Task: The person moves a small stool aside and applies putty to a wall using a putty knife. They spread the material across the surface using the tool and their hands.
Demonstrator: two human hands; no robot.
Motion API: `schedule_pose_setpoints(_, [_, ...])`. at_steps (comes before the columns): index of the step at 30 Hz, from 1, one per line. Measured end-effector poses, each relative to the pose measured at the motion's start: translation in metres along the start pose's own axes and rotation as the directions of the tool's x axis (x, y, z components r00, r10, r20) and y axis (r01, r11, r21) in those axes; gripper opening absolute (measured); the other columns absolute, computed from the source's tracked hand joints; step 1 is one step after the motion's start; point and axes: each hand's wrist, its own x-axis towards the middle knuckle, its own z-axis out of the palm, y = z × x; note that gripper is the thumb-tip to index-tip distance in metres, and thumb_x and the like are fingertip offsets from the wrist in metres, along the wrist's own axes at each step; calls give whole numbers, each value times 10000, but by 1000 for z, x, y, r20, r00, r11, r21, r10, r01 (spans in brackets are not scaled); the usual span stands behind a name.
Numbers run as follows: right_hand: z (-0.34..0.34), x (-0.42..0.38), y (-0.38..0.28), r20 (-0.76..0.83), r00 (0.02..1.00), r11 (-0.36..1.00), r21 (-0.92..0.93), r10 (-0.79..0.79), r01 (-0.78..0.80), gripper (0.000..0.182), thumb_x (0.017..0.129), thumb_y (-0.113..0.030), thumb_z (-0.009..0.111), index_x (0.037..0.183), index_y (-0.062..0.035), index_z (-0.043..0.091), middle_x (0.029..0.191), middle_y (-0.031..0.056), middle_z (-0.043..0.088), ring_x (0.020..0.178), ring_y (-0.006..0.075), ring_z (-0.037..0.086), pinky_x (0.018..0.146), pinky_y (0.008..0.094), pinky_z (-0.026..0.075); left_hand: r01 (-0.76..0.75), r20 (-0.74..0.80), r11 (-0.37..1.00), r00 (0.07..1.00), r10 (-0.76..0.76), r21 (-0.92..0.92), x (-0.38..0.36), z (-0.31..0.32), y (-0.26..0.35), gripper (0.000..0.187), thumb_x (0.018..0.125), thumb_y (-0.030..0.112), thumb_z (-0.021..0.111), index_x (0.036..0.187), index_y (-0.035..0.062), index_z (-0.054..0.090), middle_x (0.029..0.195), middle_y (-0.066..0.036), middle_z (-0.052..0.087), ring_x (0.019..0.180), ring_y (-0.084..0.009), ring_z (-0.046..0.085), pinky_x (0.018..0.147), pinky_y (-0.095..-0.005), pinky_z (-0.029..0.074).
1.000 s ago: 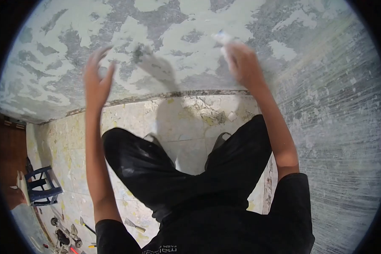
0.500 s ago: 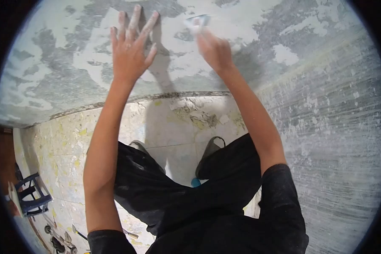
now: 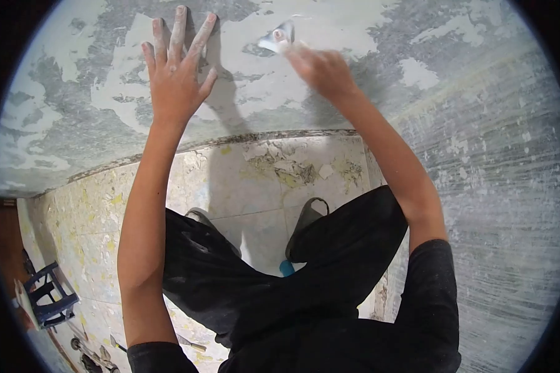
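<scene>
In the head view, my left hand (image 3: 175,81) lies flat on the patchy grey and white wall (image 3: 242,99), fingers spread and dusted white. My right hand (image 3: 322,69) is closed round a scraper (image 3: 285,36), with a fingertip pressed on its flared metal blade. The blade is against a white patch of the wall, to the right of my left hand. Most of the handle is hidden in my fist, and the hand is slightly blurred.
A streaked grey side wall (image 3: 491,205) rises on the right. Flakes and debris (image 3: 292,171) lie on the tiled floor (image 3: 249,227) along the wall's foot. A dark blue stool (image 3: 51,297) stands at lower left, near scattered tools. A blue round object (image 3: 286,268) is between my feet.
The scraper has turned in my right hand and shifted slightly left and down, while the right forearm has swung outward to the right. My left hand appears a little further left, still flat.
</scene>
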Motion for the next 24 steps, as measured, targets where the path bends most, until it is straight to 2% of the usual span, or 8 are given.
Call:
schedule_pose_setpoints(2, [-8,-3,17,-32,986,984,67,165,-163,313,866,-97,624,1178,-85,649,770,55,644,552,182,635,448,320,513,-15,-35,1000,999,15,-7,2,-4,2,922,725,303,785,1511,416,318,1632,-54,177,1468,-446,155,1103,-678,269])
schedule_pose_setpoints(7, [4,5,-6,-42,997,998,-10,-60,60,387,827,-57,622,1213,-78,636,730,43,607,528,177,612,461,312,509,-29,-33,1000,999,29,3,3,-3,0,919,731,291,779,1515,410,313,1632,-57,178,1461,-463,158,1101,-681,266])
schedule_pose_setpoints(10, [-6,9,7,-163,951,963,-11,262,-268,379,831,-44,605,1208,-72,635,731,45,598,540,183,620,468,306,510,-11,-27,1000,1000,10,-19,2,-5,2,920,733,291,778,1517,404,312,1633,-55,176,1461,-464,159,1100,-683,264])
schedule_pose_setpoints(13, [-4,13,-9,28,999,996,-84,-26,28,338,865,-45,588,1199,-73,637,666,45,604,518,180,615,454,292,500,-30,-48,999,998,29,-16,3,-3,3,920,731,289,779,1517,402,314,1635,-50,167,1465,-458,150,1103,-687,255])
schedule_pose_setpoints(16, [-10,17,25,-323,937,965,-170,135,-198,208,881,-145,632,1079,-97,676,541,-5,520,397,102,516,351,250,435,-19,-43,1000,999,19,-12,2,-2,1,915,731,295,783,1513,402,321,1635,-49,167,1469,-449,146,1106,-687,251])
schedule_pose_setpoints(19, [16,1,1,31,999,978,203,-45,38,381,825,-40,638,1205,-81,636,686,53,646,496,188,599,433,288,480,0,-6,1000,1000,0,-13,-3,1,-5,924,726,294,787,1514,403,318,1635,-48,167,1474,-441,138,1106,-688,249])
schedule_pose_setpoints(23, [-12,20,3,-242,945,970,-49,218,-237,427,817,-46,653,1239,-109,634,678,45,639,470,155,583,415,272,469,14,-2,999,1000,-14,-31,-2,-1,-5,931,725,291,784,1516,408,308,1636,-43,164,1475,-441,132,1109,-687,248])
schedule_pose_setpoints(24, [-2,27,-6,-217,969,991,-40,120,-131,369,838,-71,646,1205,-108,640,647,28,610,450,133,561,391,265,455,22,0,1000,1000,-22,-13,-2,-4,-8,928,727,291,783,1516,408,308,1636,-42,166,1475,-440,134,1109,-686,247])
